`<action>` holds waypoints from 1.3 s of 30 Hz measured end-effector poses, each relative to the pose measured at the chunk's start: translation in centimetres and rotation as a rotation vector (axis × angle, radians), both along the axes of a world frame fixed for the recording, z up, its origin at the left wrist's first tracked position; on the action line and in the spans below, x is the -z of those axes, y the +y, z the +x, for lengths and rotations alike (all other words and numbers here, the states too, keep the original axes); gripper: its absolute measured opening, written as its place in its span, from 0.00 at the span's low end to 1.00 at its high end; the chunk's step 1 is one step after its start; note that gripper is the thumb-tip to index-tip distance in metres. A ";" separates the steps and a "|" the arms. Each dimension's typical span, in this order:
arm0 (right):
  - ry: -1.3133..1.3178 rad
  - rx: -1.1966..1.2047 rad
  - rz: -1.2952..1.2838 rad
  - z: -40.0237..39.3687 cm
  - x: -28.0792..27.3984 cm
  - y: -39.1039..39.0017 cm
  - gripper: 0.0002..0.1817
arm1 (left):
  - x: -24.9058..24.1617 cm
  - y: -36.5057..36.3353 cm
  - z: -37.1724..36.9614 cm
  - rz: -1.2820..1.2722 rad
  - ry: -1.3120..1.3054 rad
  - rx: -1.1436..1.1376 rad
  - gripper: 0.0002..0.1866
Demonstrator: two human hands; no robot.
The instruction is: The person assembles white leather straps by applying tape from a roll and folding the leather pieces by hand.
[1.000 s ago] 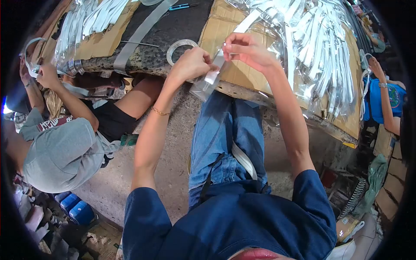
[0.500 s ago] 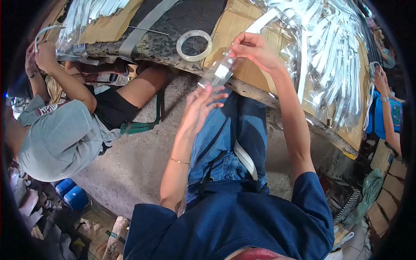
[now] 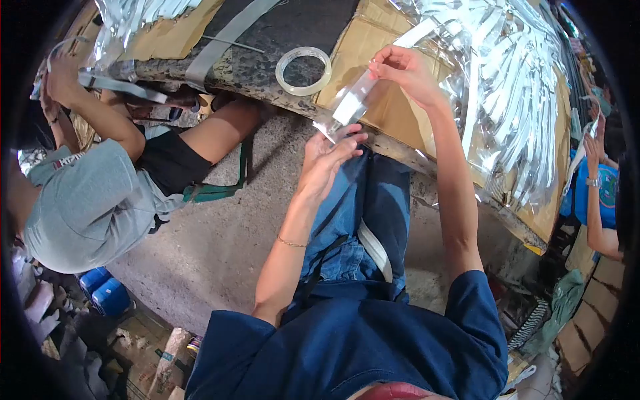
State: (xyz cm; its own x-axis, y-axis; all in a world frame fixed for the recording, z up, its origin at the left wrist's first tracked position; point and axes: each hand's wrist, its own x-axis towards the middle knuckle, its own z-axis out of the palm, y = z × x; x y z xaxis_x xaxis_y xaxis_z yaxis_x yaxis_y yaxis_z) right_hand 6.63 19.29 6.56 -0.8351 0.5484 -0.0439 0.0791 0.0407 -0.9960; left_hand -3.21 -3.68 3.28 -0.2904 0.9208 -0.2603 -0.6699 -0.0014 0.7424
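Observation:
A clear plastic sleeve with a white piece inside [image 3: 349, 107] slants between my two hands above the table's front edge. My right hand [image 3: 405, 72] pinches its upper end between thumb and fingertips. At the lower end, my left hand [image 3: 327, 163] has its thumb and fingers closed around the plastic, palm turned up. To the left of the sleeve, a roll of clear tape [image 3: 281, 72] lies flat on the table. A large heap of white strips in clear plastic [image 3: 513, 113] spreads over the cardboard [image 3: 417, 127] on the right.
A thin rod [image 3: 233, 44] and a grey band [image 3: 223, 50] lie on the dark tabletop [image 3: 267, 33]. On the left sits a co-worker in a grey shirt [image 3: 93, 207]; another person's arm [image 3: 593, 193] shows at far right. Blue containers [image 3: 107, 293] stand on the floor.
Both my hands have shifted slightly, the left one up and to the right, its fingers now closer around the sleeve's lower end. The left co-worker's hands have lowered a little.

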 end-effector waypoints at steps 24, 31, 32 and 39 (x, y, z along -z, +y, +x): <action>0.013 -0.034 -0.083 -0.8 0.6 1.5 0.06 | 0.7 -1.2 0.6 -0.324 0.098 -0.213 0.22; -0.001 -0.038 -0.084 -0.7 0.8 1.4 0.06 | -5.3 -0.3 0.3 -0.143 1.615 -0.307 0.17; 0.003 -0.028 -0.114 -0.7 0.8 1.6 0.06 | -5.9 0.8 -0.1 0.031 1.815 -0.209 0.21; 0.041 -0.053 -0.211 -0.9 0.6 1.6 0.05 | -2.1 2.5 -1.8 0.022 1.965 0.057 0.30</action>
State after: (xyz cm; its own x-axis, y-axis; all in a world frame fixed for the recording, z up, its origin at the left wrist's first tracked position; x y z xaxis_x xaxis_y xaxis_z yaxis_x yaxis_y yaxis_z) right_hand 5.77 20.85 5.93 -0.8660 0.4859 -0.1183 0.0417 -0.1656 -0.9853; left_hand -4.99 -1.21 5.37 -0.0890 0.9361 0.3404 0.9422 -0.0318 0.3337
